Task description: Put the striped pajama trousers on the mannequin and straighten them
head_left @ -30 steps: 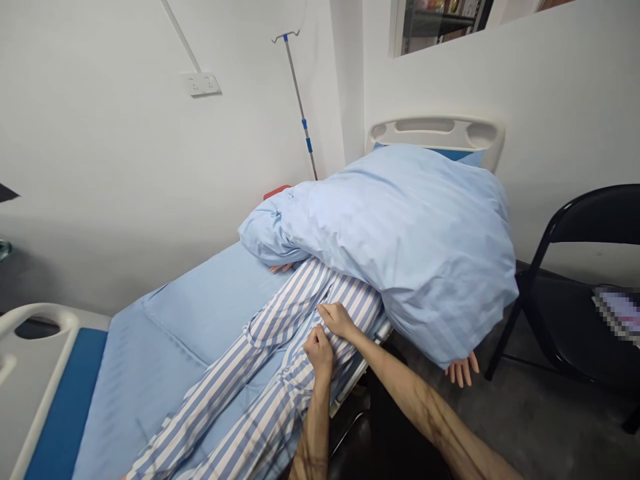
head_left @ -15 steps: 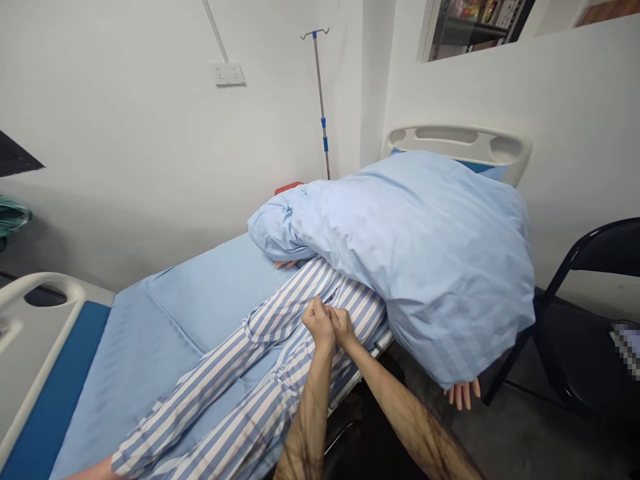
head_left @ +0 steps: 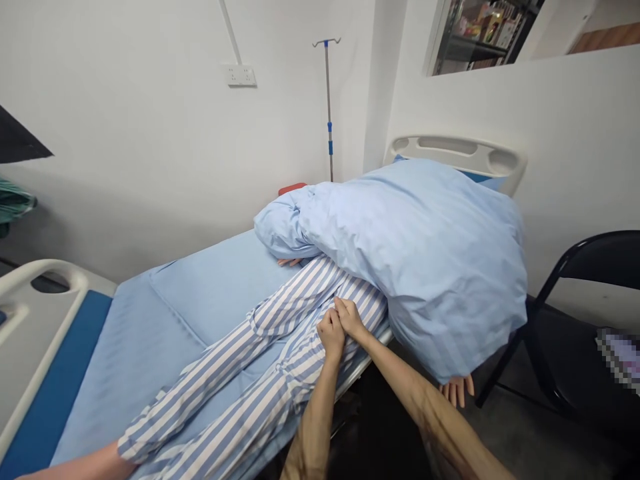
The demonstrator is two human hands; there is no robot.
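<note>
My left hand (head_left: 332,333) is closed in a fist over the near thigh of a lying figure in blue-and-white striped trousers (head_left: 290,307). Close against it, slightly higher and to the right, my right hand (head_left: 349,316) is also curled into a fist. Nothing shows in either hand. Whether both fists press on the cloth or hover just over it is hard to tell. A puffy light blue quilt (head_left: 410,233) covers the figure's upper body. From under its edge one hand (head_left: 456,390) of the figure hangs over the bedside, and fingers (head_left: 290,261) show at the far side.
The bed has a light blue sheet (head_left: 190,280), a footboard (head_left: 30,347) at left and a headboard (head_left: 517,170) at back right. An infusion stand (head_left: 329,93) rises behind it. A black folding chair (head_left: 565,267) stands on the right, with a pixelated item (head_left: 623,357) on its seat.
Both fists have shifted slightly right along the near thigh. My right fist now sits higher than the left; before, they were side by side. The camera view has shifted a little.
</note>
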